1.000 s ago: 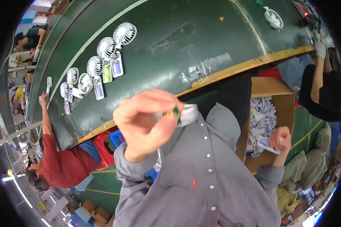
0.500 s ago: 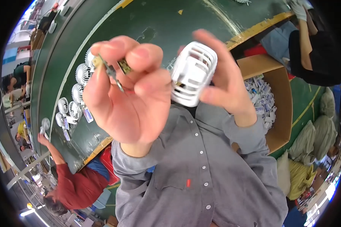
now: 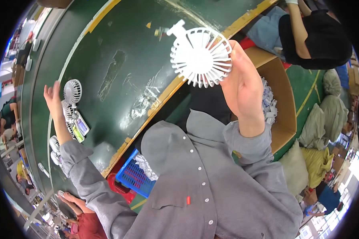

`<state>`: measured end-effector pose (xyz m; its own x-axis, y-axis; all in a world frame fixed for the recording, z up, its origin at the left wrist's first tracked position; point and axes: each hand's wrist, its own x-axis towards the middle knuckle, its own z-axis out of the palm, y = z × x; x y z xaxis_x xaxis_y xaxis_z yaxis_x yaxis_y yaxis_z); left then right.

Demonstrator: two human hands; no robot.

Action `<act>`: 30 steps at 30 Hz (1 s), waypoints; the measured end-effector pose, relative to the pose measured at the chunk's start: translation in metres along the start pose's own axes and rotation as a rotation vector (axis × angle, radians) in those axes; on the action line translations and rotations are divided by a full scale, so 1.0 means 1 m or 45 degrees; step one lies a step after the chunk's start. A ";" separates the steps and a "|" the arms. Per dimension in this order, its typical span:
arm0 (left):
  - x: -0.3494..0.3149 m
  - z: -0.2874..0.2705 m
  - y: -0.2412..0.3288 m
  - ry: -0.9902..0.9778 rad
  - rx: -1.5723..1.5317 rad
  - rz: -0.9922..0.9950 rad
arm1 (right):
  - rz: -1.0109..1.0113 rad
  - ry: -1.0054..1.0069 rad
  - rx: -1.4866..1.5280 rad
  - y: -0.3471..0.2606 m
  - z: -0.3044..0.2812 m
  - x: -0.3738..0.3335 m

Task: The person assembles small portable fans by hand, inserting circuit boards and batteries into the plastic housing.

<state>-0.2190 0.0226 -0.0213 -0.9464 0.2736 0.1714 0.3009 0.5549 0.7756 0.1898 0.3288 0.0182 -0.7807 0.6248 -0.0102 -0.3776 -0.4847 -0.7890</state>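
The left hand (image 3: 53,99) has swung out beside the assembled-looking fans (image 3: 72,92), fingers loose, seemingly empty; the right hand (image 3: 244,81) pinches a white fan (image 3: 199,59) over the bench (image 3: 119,44), apparently only part-assembled.

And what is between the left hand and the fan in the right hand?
In the head view: another white fan, then green table with a worn patch.

Right grip (image 3: 243,83) holds a fan head (image 3: 198,59) (white)
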 end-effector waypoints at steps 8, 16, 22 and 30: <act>-0.049 0.075 0.091 -0.730 1.413 0.186 | -0.616 -0.029 -2.198 0.051 -0.040 0.078; -0.071 0.048 0.090 -0.788 1.138 0.224 | -0.942 0.232 -2.763 0.032 -0.091 0.205; -0.100 0.009 0.152 -0.660 -0.182 0.202 | -0.941 0.198 -2.253 0.043 -0.082 0.176; -0.137 0.033 0.242 -0.657 -1.069 0.315 | 0.206 -0.930 -0.922 0.014 0.073 0.043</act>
<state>-0.0124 0.1455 0.1223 -0.6428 0.7221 0.2557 0.1136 -0.2402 0.9641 0.1147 0.3040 0.0522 -0.9979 -0.0548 0.0350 -0.0406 0.1048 -0.9937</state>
